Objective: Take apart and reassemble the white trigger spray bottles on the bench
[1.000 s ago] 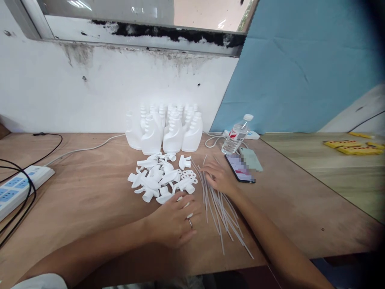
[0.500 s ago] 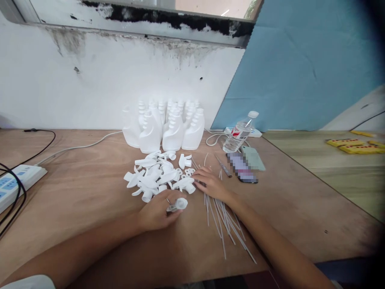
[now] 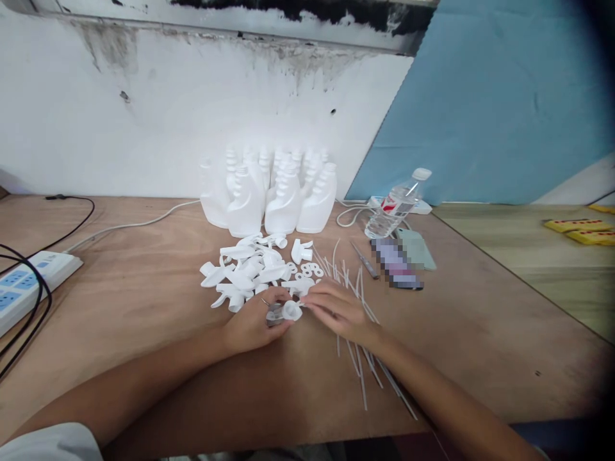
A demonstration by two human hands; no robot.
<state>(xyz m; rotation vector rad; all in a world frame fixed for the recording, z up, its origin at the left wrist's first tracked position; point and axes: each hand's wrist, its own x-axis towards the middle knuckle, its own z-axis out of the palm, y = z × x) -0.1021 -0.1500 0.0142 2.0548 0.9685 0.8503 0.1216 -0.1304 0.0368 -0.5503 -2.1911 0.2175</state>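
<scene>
My left hand (image 3: 257, 320) is closed around a white trigger spray head (image 3: 291, 311), its round open collar turned up and to the right. My right hand (image 3: 339, 310) is beside the collar, thumb and fingers pinched together. A small pale piece shows at its fingertips, too small and partly hidden to name. Thin white dip tubes (image 3: 362, 384) lie spread on the table under and around my right hand. Beyond my hands is a heap of white spray heads (image 3: 245, 272), with several white ring washers (image 3: 307, 270) at its right side.
White bottles (image 3: 283, 205) without tops stand grouped against the wall. To the right are a water bottle (image 3: 396, 205), a phone (image 3: 396, 266), a pale green flat object (image 3: 425, 253) and a slim pointed tool (image 3: 365, 260). A power strip (image 3: 36, 282) with black cables sits at left.
My right hand has lifted from beside the tubes and washers and moved to the spray head's collar, fingers now pinched. My left hand still holds the spray head. The camera view has shifted slightly.
</scene>
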